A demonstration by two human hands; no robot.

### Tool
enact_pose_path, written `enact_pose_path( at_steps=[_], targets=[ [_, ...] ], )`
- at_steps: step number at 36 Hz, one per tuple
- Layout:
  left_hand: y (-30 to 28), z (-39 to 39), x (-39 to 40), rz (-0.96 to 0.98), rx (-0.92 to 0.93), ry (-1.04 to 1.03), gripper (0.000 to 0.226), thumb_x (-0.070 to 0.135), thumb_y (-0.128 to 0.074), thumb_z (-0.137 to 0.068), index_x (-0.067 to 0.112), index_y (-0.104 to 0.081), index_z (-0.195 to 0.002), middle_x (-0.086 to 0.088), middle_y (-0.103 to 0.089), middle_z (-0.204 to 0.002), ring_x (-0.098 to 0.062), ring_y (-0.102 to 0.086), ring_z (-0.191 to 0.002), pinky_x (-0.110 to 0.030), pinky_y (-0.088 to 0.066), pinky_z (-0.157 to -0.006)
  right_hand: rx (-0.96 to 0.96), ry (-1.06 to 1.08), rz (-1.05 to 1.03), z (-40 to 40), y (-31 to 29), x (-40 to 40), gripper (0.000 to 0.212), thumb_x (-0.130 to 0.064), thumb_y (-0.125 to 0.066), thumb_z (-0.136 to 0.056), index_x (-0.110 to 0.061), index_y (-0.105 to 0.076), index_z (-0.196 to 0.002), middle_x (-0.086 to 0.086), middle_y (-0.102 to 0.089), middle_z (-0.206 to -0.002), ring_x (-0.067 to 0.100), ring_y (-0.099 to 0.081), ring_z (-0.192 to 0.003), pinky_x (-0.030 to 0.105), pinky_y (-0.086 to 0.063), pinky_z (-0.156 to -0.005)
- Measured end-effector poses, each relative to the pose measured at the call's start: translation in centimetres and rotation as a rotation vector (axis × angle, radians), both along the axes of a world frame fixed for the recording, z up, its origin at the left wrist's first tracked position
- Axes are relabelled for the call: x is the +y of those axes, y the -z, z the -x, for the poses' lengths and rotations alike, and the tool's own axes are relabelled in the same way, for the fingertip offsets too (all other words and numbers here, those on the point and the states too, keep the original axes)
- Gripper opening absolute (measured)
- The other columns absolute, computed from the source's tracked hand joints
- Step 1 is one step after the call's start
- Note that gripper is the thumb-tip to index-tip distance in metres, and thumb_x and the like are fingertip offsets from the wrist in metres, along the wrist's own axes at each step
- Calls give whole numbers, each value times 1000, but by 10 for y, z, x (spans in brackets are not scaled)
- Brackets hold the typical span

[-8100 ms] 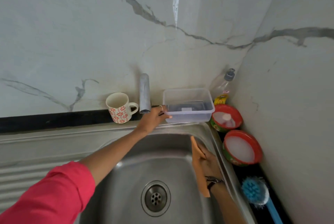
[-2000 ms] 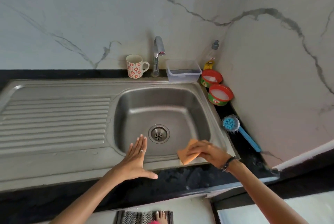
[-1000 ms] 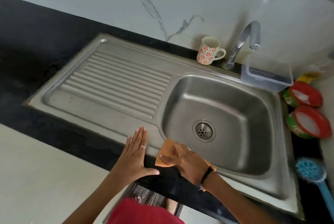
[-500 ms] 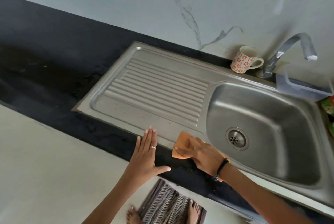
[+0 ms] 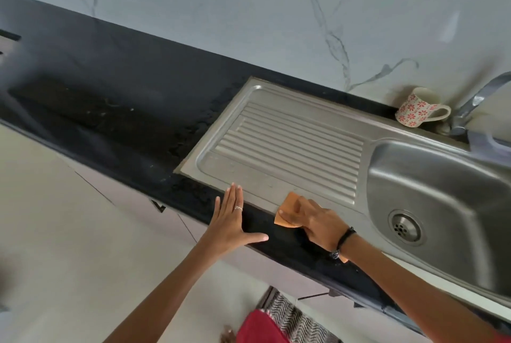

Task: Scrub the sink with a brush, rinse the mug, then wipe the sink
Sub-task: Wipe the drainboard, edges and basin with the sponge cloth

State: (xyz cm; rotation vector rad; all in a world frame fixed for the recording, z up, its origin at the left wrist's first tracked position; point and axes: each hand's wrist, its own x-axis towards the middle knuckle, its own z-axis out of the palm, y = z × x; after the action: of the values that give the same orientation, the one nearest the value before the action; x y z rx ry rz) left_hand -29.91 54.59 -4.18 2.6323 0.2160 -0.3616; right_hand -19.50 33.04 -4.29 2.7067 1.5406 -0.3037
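Wiping at the drainboard's near edge

Our right hand (image 5: 318,222) presses an orange cloth (image 5: 287,211) onto the sink (image 5: 276,190) where drainboard meets black counter (image 5: 124,110). Fingers are curled over the cloth, gripping it; one corner pokes out ahead of the fingertips, another shows behind the wrist.

Containers: the basin (image 5: 448,204), right of that hand, holds nothing we can see, only its drain (image 5: 405,228). The mug (image 5: 417,107) sits far beyond the same hand, by the wall next to the faucet (image 5: 475,104). It looks upright, though the view is tilted; handle points toward the faucet, contents not visible. A clear tub (image 5: 489,143), cut by the frame edge, sits just past the faucet.

Our left hand (image 5: 231,225) lies flat just left of the cloth hand: fingers straight and together, thumb spread wide, palm down over the counter's front edge, holding nothing. Drainboard ribs run lengthwise toward the basin.
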Motion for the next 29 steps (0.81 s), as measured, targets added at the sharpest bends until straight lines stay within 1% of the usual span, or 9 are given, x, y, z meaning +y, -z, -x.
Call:
enact_pose_path(
  at_steps=[3, 6, 10, 14, 17, 22, 24, 27, 29],
  targets=[
    [0, 1, 15, 11, -4, -27, 121, 69, -55, -76, 7, 25, -142, -9, 30, -152, -12, 33, -129, -32, 21, -105, 49, -12, 20, 4, -4, 23, 74, -5, -53, -86, -45, -13, -135, 12, -45, -125, 28, -55, -99, 35, -55, -72],
    [1, 2, 28, 7, 2, -43, 118, 67, -54, -78, 7, 25, -143, -9, 29, -152, -16, 29, -136, -33, 20, -106, 26, -7, 37, 2, -4, 43, 64, -10, -39, -94, -43, -18, -145, 10, -33, -136, 26, -45, -114, 34, -48, -85],
    [1, 1, 44, -14, 2, -55, 120, 67, -55, -77, 6, 24, -143, -10, 28, -152, -17, 27, -138, -34, 20, -108, 28, -23, 78, 0, -5, 68, 60, -13, -38, -96, -40, -18, -146, 9, -29, -139, 24, -42, -118, 32, -46, -86],
    [1, -1, 63, -35, 5, -50, 123, 67, -58, -76, 5, 26, -142, -10, 29, -152, -21, 24, -141, -34, 20, -108, 21, -48, 89, -4, -3, 91, 58, -16, -38, -97, -40, -19, -146, 9, -31, -136, 24, -44, -114, 33, -48, -83],
    [3, -7, 81, -46, -11, -38, 124, 67, -58, -76, 6, 34, -132, -11, 29, -152, -22, 25, -141, -33, 20, -106, 29, -45, 87, -4, -2, 108, 58, -15, -38, -96, -38, -18, -146, 8, -30, -136, 25, -44, -114, 33, -46, -84],
    [6, -20, 111, -35, -5, 8, 121, 65, -58, -77, 9, 37, -127, -8, 32, -150, -15, 33, -131, -31, 19, -107, 93, -29, 51, -6, -3, 131, 59, -13, -39, -95, -38, -22, -146, 8, -30, -134, 26, -44, -112, 33, -44, -83],
    [6, -24, 123, -41, 22, 31, 125, 70, -57, -72, 11, 38, -127, -3, 35, -147, -14, 35, -130, -31, 20, -106, 115, -39, 30, -10, -3, 140, 58, -14, -38, -95, -39, -23, -145, 8, -32, -130, 25, -45, -109, 32, -42, -81],
    [2, -31, 143, -56, 57, 82, 134, 90, -40, -51, 14, 39, -128, -2, 38, -146, -15, 37, -131, -29, 23, -105, 132, -50, -12, -14, -3, 155, 56, -15, -39, -95, -38, -26, -144, 8, -35, -127, 25, -47, -105, 29, -38, -76],
    [1, -35, 156, -60, 70, 107, 135, 90, -37, -48, 14, 39, -129, 0, 41, -143, -15, 38, -131, -28, 24, -105, 143, -49, -44, -15, 0, 164, 55, -15, -44, -93, -36, -31, -143, 9, -39, -124, 27, -49, -103, 31, -41, -74]
  ],
)
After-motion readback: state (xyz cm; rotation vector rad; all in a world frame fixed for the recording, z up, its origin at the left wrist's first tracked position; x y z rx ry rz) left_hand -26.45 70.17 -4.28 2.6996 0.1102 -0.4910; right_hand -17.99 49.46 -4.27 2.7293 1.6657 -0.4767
